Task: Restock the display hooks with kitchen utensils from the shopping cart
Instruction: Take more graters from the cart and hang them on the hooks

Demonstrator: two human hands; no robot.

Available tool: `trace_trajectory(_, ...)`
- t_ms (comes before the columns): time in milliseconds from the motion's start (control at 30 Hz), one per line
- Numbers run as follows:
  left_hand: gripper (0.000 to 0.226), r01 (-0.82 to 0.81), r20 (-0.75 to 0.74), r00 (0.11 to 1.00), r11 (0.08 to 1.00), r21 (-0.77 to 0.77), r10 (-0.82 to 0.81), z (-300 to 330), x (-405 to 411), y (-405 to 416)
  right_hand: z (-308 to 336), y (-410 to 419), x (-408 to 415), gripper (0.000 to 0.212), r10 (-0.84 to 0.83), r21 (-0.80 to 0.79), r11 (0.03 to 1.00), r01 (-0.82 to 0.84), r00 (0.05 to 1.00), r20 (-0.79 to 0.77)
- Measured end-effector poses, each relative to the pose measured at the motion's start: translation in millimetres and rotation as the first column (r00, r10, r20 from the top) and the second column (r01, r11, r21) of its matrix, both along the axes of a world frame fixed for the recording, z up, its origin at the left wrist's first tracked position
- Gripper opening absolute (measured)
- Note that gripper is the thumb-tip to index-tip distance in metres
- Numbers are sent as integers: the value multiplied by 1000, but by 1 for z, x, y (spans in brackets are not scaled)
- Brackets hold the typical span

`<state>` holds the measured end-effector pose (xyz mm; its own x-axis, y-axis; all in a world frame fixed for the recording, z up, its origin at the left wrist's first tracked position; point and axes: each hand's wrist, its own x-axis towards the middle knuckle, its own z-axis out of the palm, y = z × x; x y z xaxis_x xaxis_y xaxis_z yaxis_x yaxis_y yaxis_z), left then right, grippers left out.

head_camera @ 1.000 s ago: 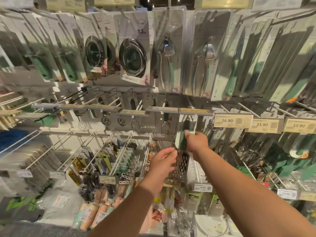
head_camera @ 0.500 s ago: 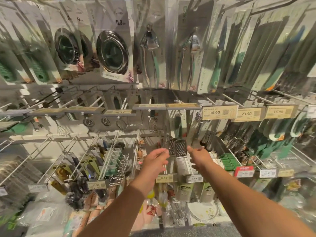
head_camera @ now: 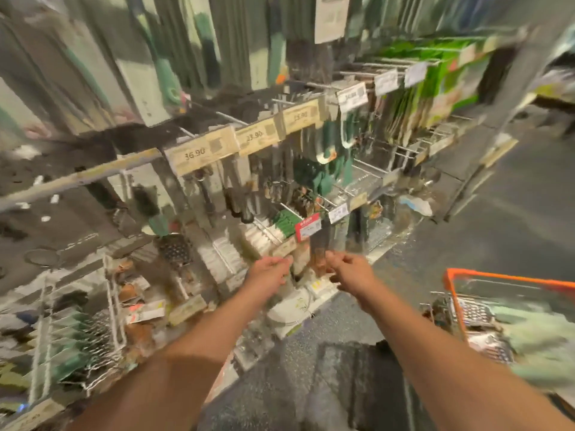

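The picture is smeared by motion. A small metal grater with a green handle (head_camera: 174, 247) hangs on a display hook at the left of centre. My left hand (head_camera: 269, 270) and my right hand (head_camera: 350, 270) float side by side in front of the lower hooks, fingers loosely curled, both holding nothing. The orange-rimmed shopping cart (head_camera: 510, 279) stands at the lower right with several packaged graters (head_camera: 473, 312) and pale green packs inside. My right hand is well left of the cart.
Hooks carry dark-handled utensils (head_camera: 236, 194) under yellow price tags (head_camera: 202, 154). A red price tag (head_camera: 308, 227) sticks out just above my hands. Wire racks (head_camera: 77, 337) fill the lower left. Grey floor (head_camera: 513, 213) runs along the shelf's right side.
Both hands have let go of the grater, which now hangs on its hook. They have drawn back from the display, and my view has swung right so the cart appears.
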<state>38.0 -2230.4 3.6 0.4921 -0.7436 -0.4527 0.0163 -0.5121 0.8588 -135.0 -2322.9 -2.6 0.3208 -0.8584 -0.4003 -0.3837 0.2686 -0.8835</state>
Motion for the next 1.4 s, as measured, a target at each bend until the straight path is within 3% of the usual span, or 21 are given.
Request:
trace_trajectory(167, 18, 229, 15, 973, 972, 60, -230, -19, -86, -72, -27, -36, -106, 22, -294, 87, 954, 288, 953, 67)
trace_trajectory(333, 20, 424, 73, 897, 896, 130, -435, -38, -187, -130, -53, -53, -209, 32, -528, 77, 849, 522, 844, 94)
trace_trajectory(433, 19, 554, 112, 814, 820, 146, -570, -52, -247, -156, -71, -44, -268, 38, -667, 69, 744, 665, 744, 29)
trace_trajectory(567, 16, 736, 137, 637, 652, 183, -758, -79, -323, -172, -105, -10, -342, 43, -807, 113, 575, 810, 584, -84)
trace_trajectory(733, 17, 874, 155, 379, 408, 265, -912, -109, -384, -182, -129, 28, -392, 41, -867, 243, 430, 870, 472, -156)
trace_trajectory(900, 20, 901, 153, 146, 196, 387, -977, -145, -414, -214, -139, 36, -405, 39, -888, 289, 352, 890, 416, -199)
trace_trajectory(1033, 21, 904, 142, 80, 132, 406, -987, -166, -428, -251, -155, 16, -399, 22, -901, 330, 289, 899, 372, -224)
trace_trajectory(1267, 39, 902, 121, 62, 107, 417, -991, -195, -430, -322, -174, -46, -380, 51, -895, 414, 158, 896, 307, -324)
trace_trajectory(1333, 36, 901, 120, 23, 73, 428, -993, -197, -436, -344, -178, -66, -378, 57, -893, 418, 122, 900, 283, -349)
trace_trajectory(1400, 47, 896, 117, -35, 21, 444, -992, -205, -444, -362, -182, -82, -377, 56, -894, 415, 69, 907, 241, -379)
